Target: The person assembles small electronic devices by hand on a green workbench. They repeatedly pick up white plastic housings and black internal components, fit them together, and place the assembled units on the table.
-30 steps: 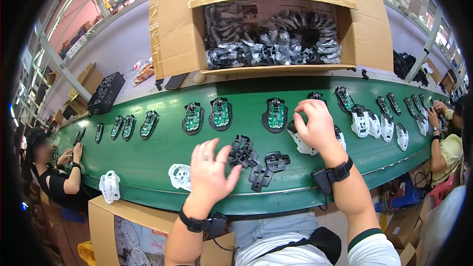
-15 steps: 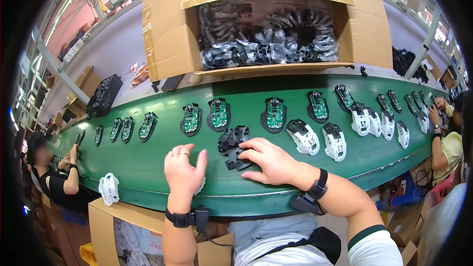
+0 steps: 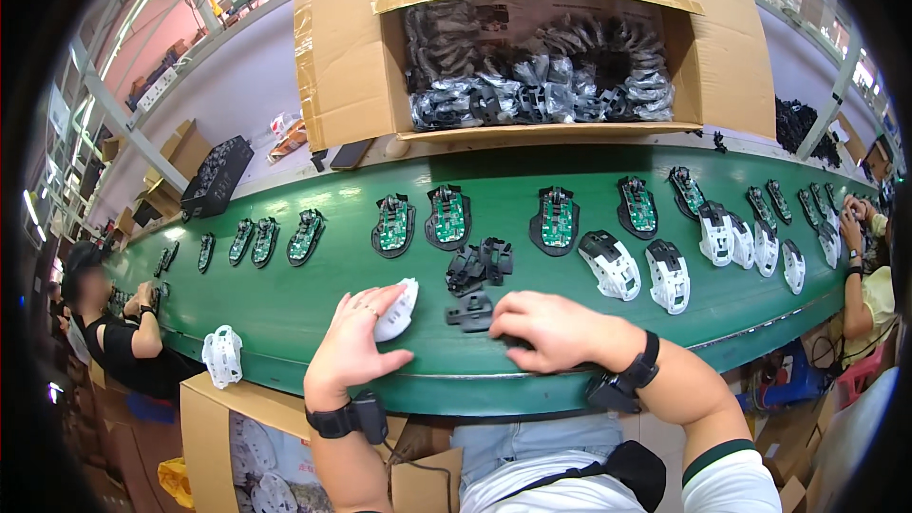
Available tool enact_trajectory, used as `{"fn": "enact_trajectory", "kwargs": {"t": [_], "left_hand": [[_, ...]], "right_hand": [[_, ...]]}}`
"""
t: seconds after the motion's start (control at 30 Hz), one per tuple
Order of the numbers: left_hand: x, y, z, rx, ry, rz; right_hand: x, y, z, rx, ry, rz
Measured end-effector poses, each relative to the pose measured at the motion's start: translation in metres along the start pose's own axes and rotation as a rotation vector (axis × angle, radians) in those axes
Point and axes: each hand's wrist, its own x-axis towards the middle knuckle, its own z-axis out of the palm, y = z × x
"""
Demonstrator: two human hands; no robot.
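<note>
White shell in hand (image 3: 397, 312): tipped up on its side at the left hand, over the near part of the green counter (image 3: 294, 309), slightly blurred.
Left hand (image 3: 353, 340): fingers (image 3: 378, 298) clamped on the shell from its left; the thumb sticks out below, apart from it.
Right hand (image 3: 549, 331): fingers curled at the right edge of the loose black bracket (image 3: 469, 313); whether they grip it, I cannot tell.
Bracket pile (image 3: 480, 264): several black pieces heaped just beyond the loose one.
Black-topped shells (image 3: 610, 266): two, lying beyond and to the right of the right hand.
Circuit-board bases (image 3: 448, 218): green boards on black bases, spread in a row along the far side.
Other white shells (image 3: 719, 234): a cluster farther right; one lone shell (image 3: 222, 356) at the near edge, well left.
Cardboard box (image 3: 347, 57): open behind the row, holding black parts in clear bags (image 3: 541, 103).
Co-workers: one in black (image 3: 119, 337) at the far left, another with a yellow sleeve (image 3: 869, 294) at the far right.
</note>
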Motion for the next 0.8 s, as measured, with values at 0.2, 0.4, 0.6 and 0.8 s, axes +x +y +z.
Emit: {"fn": "enact_trajectory", "kwargs": {"t": [0.2, 0.4, 0.6, 0.8], "left_hand": [[0.022, 0.008, 0.04, -0.146, 0.235, -0.251], [0.023, 0.017, 0.057, -0.227, 0.596, 0.021], [0.024, 0.038, 0.073, -0.367, 0.683, 0.185], [0.022, 0.058, 0.084, -0.357, 0.69, 0.188]], "right_hand": [[0.013, -0.008, 0.022, -0.162, 0.209, 0.03], [0.002, -0.017, -0.016, -0.237, -0.015, 0.123], [0.006, -0.016, -0.011, 0.139, 0.375, 0.148], [0.02, -0.022, -0.005, -0.028, 0.51, -0.084]]}}
